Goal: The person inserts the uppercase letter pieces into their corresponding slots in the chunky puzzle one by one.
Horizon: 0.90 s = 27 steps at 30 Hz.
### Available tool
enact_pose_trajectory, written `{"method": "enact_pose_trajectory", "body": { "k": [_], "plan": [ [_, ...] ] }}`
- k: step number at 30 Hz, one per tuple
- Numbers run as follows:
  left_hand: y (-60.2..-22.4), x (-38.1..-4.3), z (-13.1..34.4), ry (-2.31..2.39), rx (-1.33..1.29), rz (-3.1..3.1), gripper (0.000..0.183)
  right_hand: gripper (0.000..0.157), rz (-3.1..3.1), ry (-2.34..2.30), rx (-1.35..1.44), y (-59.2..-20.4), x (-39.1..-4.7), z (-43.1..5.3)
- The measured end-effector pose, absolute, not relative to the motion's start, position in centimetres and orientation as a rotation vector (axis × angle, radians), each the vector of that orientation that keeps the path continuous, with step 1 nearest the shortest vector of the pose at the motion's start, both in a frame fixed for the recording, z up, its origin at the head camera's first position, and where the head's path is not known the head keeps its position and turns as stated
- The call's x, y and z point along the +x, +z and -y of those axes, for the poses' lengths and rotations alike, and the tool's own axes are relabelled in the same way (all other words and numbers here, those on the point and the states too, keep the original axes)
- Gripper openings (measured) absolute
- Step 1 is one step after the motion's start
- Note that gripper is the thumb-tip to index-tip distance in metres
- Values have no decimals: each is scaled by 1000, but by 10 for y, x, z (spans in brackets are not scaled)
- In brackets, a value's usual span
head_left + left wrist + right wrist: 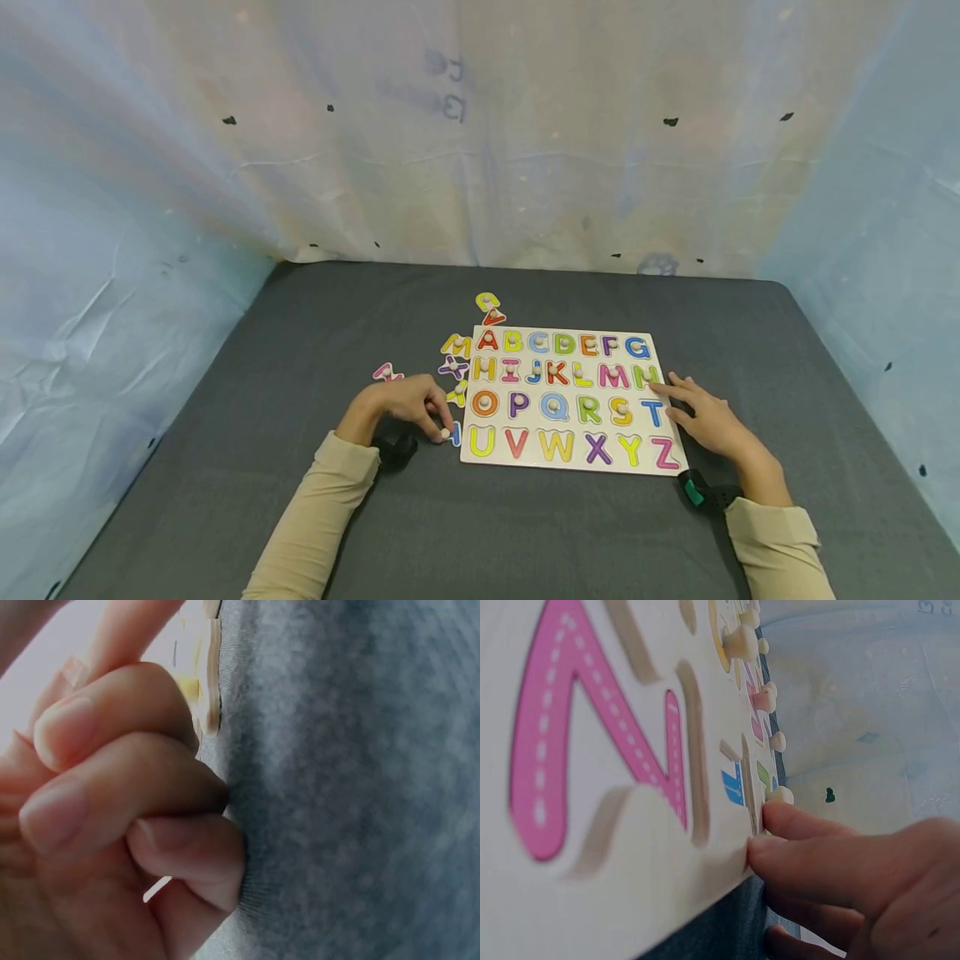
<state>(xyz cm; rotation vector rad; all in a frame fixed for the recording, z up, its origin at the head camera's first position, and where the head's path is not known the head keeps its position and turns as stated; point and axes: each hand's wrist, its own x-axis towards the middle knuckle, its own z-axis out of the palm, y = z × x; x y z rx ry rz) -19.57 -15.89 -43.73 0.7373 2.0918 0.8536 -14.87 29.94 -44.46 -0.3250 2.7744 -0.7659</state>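
Observation:
A wooden alphabet puzzle board [573, 467] lies flat on the table. Knobbed letter pieces fill its upper rows, while the T slot [652, 413] and the bottom row show bare printed recesses. At the board's left edge, my left hand [405, 402] pinches the pale knob of a blue letter piece [457, 433], partly hidden by the fingers. Curled fingers [142, 787] fill the left wrist view, which hides the piece. My right hand [708, 421] rests on the board's right edge with fingers extended, near the N piece [645, 377]; its fingertips [769, 847] touch the edge in the right wrist view.
Loose letters lie left of the board: a yellow Y [457, 393], a purple X [453, 367], a yellow M [456, 345] and a pink piece [387, 372]. A red V [493, 317] and yellow piece [487, 301] lie above it. Pale sheeting [480, 167] hangs behind the grey-covered table [562, 533].

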Motion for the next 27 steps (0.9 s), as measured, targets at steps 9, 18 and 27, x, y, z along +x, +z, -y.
{"method": "enact_pose_trajectory", "body": {
  "k": [9, 18, 27],
  "plan": [
    [-436, -198, 164, 898, 780, -2149, 17, 48, -2775, -761, -319, -444, -148, -300],
    [-429, -198, 164, 971, 821, -2254, 17, 47, -2789, -736, -320, -444, -150, -300],
    [-425, -192, 146, 1085, 878, -2392, 18, 49, -2761, -757, -311, -445, -150, -299]
  ]
}}
